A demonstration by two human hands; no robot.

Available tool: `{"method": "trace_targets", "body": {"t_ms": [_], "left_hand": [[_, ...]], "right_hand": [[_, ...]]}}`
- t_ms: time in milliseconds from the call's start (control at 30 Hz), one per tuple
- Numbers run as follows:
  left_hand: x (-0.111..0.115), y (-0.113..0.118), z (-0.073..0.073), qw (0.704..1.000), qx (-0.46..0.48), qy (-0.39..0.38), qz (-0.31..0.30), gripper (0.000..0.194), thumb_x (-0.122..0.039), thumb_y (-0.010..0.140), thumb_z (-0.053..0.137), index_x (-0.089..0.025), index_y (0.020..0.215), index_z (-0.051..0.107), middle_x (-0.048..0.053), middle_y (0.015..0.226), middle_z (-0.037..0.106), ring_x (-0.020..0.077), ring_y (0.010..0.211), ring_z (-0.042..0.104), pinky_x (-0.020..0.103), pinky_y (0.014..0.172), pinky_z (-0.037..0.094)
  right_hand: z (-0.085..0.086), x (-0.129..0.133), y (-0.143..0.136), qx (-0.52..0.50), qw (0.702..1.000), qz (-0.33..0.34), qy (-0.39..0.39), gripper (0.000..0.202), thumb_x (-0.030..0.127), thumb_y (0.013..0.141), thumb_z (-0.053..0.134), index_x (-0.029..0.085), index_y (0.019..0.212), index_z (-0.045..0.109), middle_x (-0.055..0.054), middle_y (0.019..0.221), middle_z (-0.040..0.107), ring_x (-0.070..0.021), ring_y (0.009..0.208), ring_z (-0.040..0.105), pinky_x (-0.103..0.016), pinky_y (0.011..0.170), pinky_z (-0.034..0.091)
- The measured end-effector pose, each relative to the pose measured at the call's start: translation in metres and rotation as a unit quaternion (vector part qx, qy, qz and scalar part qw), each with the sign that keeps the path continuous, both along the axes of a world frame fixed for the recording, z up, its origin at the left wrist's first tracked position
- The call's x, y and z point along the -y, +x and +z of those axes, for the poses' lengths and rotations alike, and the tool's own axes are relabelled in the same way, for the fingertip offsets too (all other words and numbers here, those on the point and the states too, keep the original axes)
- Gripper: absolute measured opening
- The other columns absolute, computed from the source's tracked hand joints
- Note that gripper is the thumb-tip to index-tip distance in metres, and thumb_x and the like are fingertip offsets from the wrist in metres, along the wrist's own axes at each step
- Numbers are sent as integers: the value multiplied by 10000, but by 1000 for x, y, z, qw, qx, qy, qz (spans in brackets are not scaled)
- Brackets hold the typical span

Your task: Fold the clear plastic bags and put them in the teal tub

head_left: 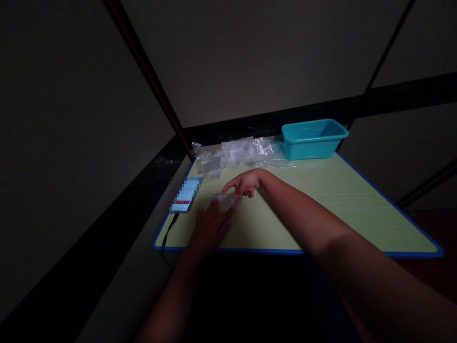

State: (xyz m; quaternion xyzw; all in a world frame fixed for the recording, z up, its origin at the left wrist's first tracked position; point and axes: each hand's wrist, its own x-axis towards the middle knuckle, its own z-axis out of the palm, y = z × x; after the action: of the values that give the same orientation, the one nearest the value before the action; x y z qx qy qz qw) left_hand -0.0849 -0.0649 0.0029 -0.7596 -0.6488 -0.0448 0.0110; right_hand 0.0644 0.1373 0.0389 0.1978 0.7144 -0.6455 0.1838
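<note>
A small clear plastic bag [227,204] lies on the pale green tabletop, partly covered by my fingers. My left hand [211,225] rests over its near side, fingers spread and pointing away from me. From the far right, my right hand [247,182] bends sharply at the wrist. Its index finger and thumb are apart and reach down to the bag's far and right edges, while the other fingers curl beneath the palm. Dim light and shine on the plastic hide whether anything is inside the bag.
Several clear plastic bags [241,153] lie heaped along the table's back edge. A turquoise plastic basket [310,147] stands at the back right. A lit phone [186,194] with a dark cable [164,242] lies at the left edge. The table [342,209] has blue edging; walls close in behind and left.
</note>
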Motion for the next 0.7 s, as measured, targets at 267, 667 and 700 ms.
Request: {"method": "trace_targets", "body": {"t_ms": [267,667,700], "left_hand": [[0,3,5,999,-35,-27,-11,420,-392,914,445,-453,1328,406,80,1493,278,393,1360,210,675,988,194],[0,0,-2,1000,-10,-9,22,572,-427,928,370,-219,1448,252,164,1484,290,308,1381,219,588,1053,213],[1,-1,-3,1000,-1,-5,24,563,-422,929,364,-207,1441,267,161,1485,289,298,1381,222,587,1054,217]], "right_hand": [[-3,-11,3,15,999,27,-27,856,224,697,745,270,1407,269,41,755,684,-60,388,547,-201,480,498],[-3,-10,3,18,999,20,-28,798,205,754,688,257,1413,240,-23,876,715,-89,441,606,-216,495,511],[-2,-9,3,22,999,19,-27,797,206,758,685,264,1414,237,-31,895,715,-100,465,624,-219,501,514]]}}
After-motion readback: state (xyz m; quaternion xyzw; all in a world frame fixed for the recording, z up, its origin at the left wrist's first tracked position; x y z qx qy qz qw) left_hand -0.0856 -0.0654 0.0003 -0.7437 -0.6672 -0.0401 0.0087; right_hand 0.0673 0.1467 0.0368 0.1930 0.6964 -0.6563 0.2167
